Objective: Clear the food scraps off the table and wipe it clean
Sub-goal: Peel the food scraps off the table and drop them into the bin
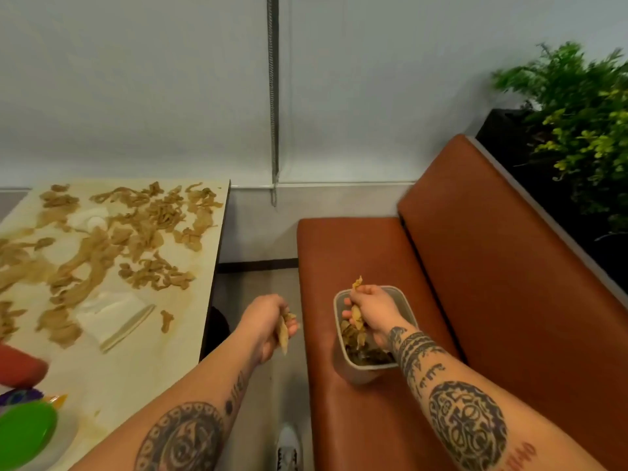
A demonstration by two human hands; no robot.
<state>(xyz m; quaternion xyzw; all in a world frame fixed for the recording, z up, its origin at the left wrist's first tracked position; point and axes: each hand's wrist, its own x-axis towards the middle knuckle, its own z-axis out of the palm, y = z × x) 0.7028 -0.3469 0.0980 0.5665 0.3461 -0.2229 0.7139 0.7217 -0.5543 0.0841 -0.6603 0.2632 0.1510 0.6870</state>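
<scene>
While the head view is looking down across the gap between table and bench, the left hand [268,321] is hovering over the floor between them, its fingers curling round a small clump of scraps [282,333] that is hanging below the palm. The right hand [372,311] is reaching into the mouth of a clear plastic container [353,373], its fingers closing on a second clump [356,316], part of which is sticking up above the knuckles. The container is standing on the brown bench seat [373,253], just to the right of the left hand, and darker scraps [367,356] are lying in its bottom. The bulk of the food scraps [102,246] are lying scattered over the pale table [146,362], well to the left of both hands and touching neither. A white napkin [105,311] is lying among them, and a green plate [23,433] is sitting at the near left corner. A leafy plant [577,113] is standing behind the bench back at right.
</scene>
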